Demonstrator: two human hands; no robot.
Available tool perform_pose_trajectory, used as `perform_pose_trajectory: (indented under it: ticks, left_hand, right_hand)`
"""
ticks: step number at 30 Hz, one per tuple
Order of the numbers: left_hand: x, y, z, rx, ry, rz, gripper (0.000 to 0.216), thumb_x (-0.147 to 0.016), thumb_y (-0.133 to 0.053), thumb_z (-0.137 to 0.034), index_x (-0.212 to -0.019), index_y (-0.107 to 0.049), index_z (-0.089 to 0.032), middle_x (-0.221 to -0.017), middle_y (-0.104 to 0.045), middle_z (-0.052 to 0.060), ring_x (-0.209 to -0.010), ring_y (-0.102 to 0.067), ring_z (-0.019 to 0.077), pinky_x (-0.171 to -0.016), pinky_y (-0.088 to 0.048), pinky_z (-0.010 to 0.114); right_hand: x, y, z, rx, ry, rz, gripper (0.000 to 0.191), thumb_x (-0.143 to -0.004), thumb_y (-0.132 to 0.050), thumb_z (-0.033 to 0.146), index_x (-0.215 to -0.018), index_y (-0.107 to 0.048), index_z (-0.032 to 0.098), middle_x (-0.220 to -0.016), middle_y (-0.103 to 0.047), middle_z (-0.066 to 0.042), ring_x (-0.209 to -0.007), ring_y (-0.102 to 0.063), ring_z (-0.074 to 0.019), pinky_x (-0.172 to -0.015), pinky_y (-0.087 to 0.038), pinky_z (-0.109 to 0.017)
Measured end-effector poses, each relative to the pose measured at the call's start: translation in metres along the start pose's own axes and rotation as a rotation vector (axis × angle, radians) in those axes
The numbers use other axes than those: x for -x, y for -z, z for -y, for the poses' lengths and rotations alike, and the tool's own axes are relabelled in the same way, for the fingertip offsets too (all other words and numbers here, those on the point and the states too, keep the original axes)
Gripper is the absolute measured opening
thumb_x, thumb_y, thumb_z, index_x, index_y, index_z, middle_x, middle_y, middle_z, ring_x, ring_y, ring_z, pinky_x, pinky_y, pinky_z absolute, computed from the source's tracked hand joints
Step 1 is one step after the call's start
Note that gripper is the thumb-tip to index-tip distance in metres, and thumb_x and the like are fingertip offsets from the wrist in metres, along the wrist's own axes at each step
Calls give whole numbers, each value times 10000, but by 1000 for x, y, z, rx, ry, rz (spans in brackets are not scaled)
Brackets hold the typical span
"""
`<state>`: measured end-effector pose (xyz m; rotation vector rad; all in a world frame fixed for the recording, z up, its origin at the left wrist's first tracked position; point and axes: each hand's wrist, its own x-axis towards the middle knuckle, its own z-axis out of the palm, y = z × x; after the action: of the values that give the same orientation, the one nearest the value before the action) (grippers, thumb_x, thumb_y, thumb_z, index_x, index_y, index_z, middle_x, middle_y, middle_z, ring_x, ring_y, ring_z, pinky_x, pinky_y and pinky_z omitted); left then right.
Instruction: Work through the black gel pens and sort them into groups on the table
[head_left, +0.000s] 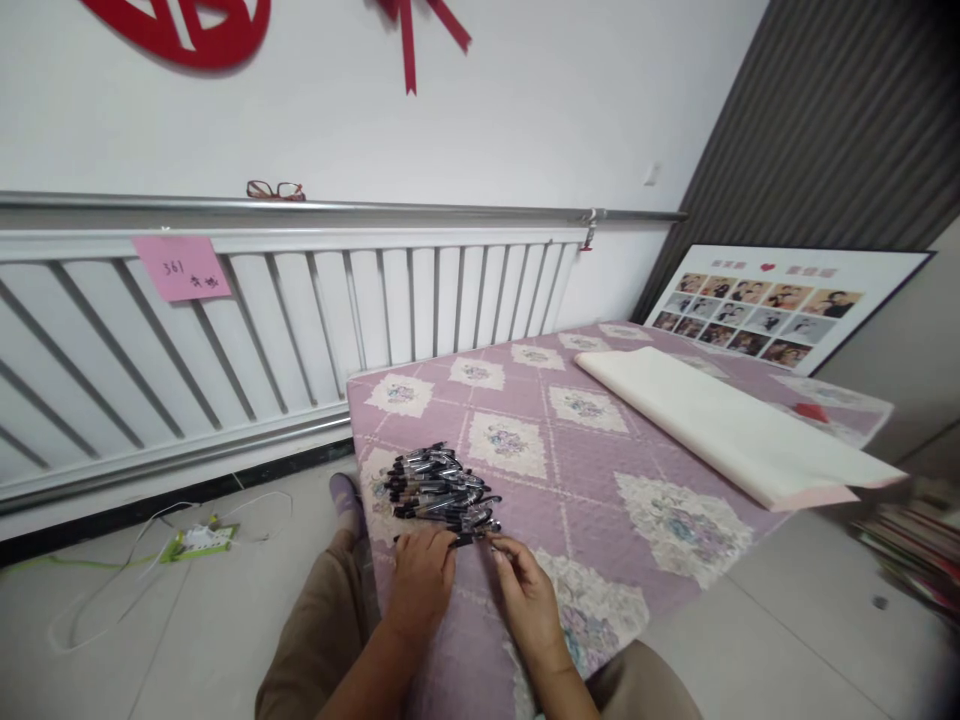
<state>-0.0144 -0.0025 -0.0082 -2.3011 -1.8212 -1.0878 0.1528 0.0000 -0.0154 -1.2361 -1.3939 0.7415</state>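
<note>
Head cam has a messy pile of slim black-and-clear pens [442, 490] on the near left part of the table, mostly lying sideways in a loose stack, some tilted across others, with shiny see-through barrels and dark caps. Left hand [424, 575] is palm down at the pile's near edge, fingers close together and touching the nearest pens; can't tell if it's actually gripping one. Right hand [529, 590] is at the near right corner of the pile, thumb and forefinger almost together by the pen ends, so a narrow pinch, but whether a pen is in it I can't make out.

Surface is a purple cloth with cream floral diamonds [585, 465]. Over on the right there's a long folded cream sheet with pinkish edges [720, 420], and beyond it a white board of small photos [757, 300] leaning back. Far side has a white ribbed radiator [409, 300] with a pink handwritten note [184, 270], plus brown-framed glasses [276, 190] up on a silver pipe [450, 211]. Left floor: white-and-green power strip [202, 543].
</note>
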Motion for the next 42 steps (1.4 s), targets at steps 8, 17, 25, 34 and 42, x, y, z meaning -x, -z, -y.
perform_pose_trajectory:
  ticks: [8, 17, 25, 34, 42]
  left_hand:
    - [0, 1, 1, 14, -3, 14, 215, -850, -548, -110, -1001, -610, -250, -1002, -671, 14, -949, -597, 213, -889, -386, 398]
    - [1, 1, 0, 40, -11, 30, 216, -856, -555, -109, -1002, -614, -257, -1009, -668, 8, -970, -587, 213, -909, -356, 403]
    - [0, 3, -1, 45, -11, 53, 246, -861, -543, -100, -1024, -624, -266, -1022, -665, 15, -969, -581, 209, -922, -339, 411]
    - [-1, 6, -2, 7, -24, 76, 255, -881, -514, -111, -1015, -647, -283, -1001, -665, 10, -942, -585, 190, -924, -336, 395]
    - [-1, 4, 0, 24, 2, 99, 289, -892, -490, -96, -1050, -646, -281, -1029, -661, 12, -977, -574, 186, -947, -320, 396]
  right_hand:
    - [1, -3, -1, -25, 1, 42, 253, -862, -548, 413, -972, -671, 221, -1047, -701, -86, -1010, -635, -234, -904, -493, -365]
    - [-4, 2, 1, -67, -75, -60, 288, -820, -580, 438, -952, -677, 200, -982, -711, -86, -946, -645, -233, -890, -498, -371]
    - [-6, 3, -1, -92, -138, -14, 286, -784, -604, 433, -915, -673, 188, -907, -710, -75, -869, -642, -229, -827, -501, -351]
    - [-6, 4, 1, -66, -95, 52, 242, -816, -581, 403, -927, -669, 206, -941, -700, -68, -896, -626, -220, -860, -477, -339]
    - [-6, 4, 1, -48, -37, 104, 229, -831, -584, 394, -928, -679, 209, -944, -701, -66, -897, -630, -214, -865, -476, -332]
